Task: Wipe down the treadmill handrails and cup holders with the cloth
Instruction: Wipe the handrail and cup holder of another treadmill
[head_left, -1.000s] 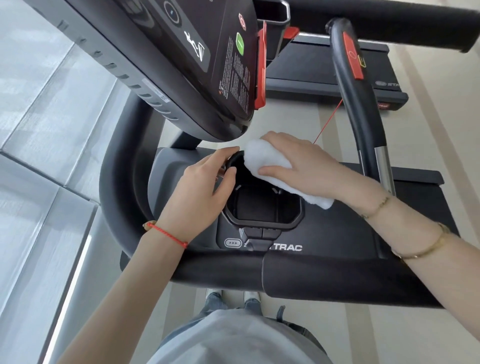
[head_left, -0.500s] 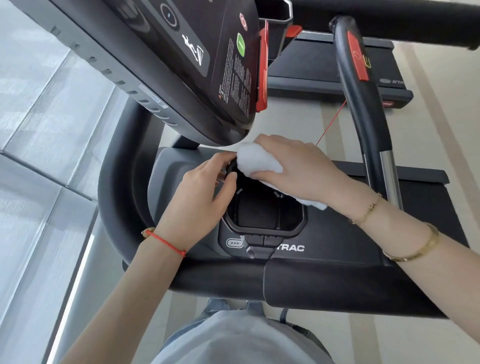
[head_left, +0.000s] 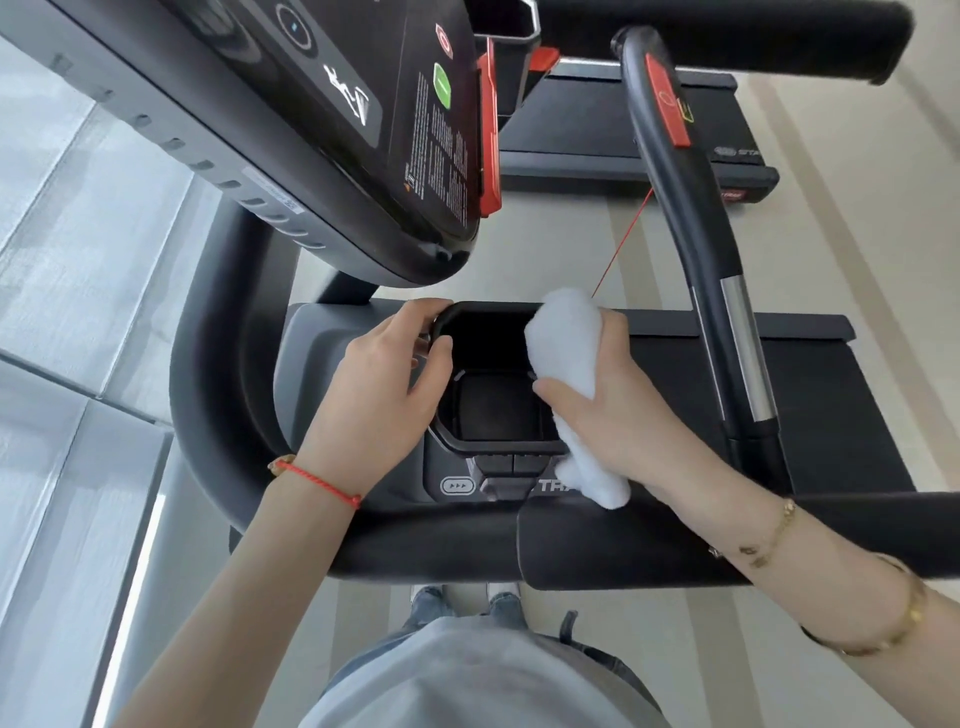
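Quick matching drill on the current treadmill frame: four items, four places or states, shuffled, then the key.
Items:
1. white cloth
2. left hand
3. red string bracelet
4. green button

Places or states:
A. on the console panel, above the cup holder
B. on the left wrist
C. held by the right hand at the cup holder's right rim
D. resting on the cup holder's left rim

Pairs: 1-C, 2-D, 3-B, 4-A
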